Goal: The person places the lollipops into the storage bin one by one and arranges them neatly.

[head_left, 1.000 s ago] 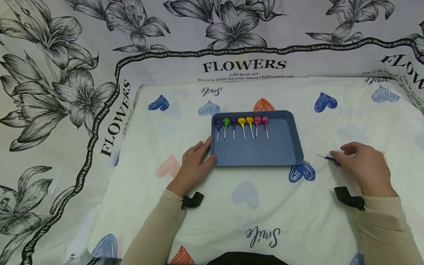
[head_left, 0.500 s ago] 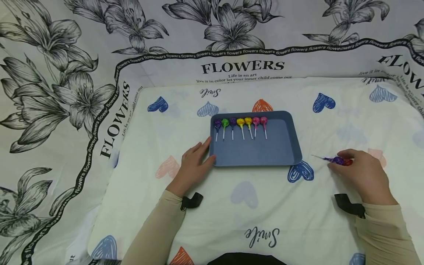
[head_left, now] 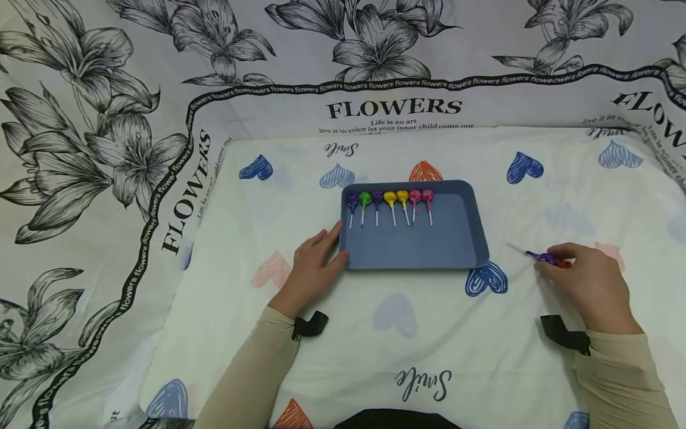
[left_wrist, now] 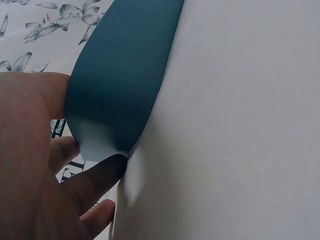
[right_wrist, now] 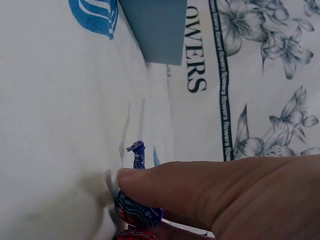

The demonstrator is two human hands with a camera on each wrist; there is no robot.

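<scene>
My right hand pinches a purple-wrapped lollipop between thumb and fingers, low over the cloth right of the tray. Its white stick points left. In the right wrist view, the thumb lies across the lollipop, and a red wrapper shows just below it, partly hidden. My left hand rests at the left side of the blue-grey tray, thumb and fingertips touching its rim. In the tray, a row of several lollipops lies along the far side: purple, green, purple, yellow and pink, sticks toward me.
Under everything is a cream cloth printed with hearts and the word Smile. Beyond it and to the left lies a white floral cloth with a black lettered band. A black object shows at the bottom edge.
My right hand has shifted slightly toward me, and the lollipop's purple wrapper and the red wrapper beside it have come into view. The left hand and tray stay put.
</scene>
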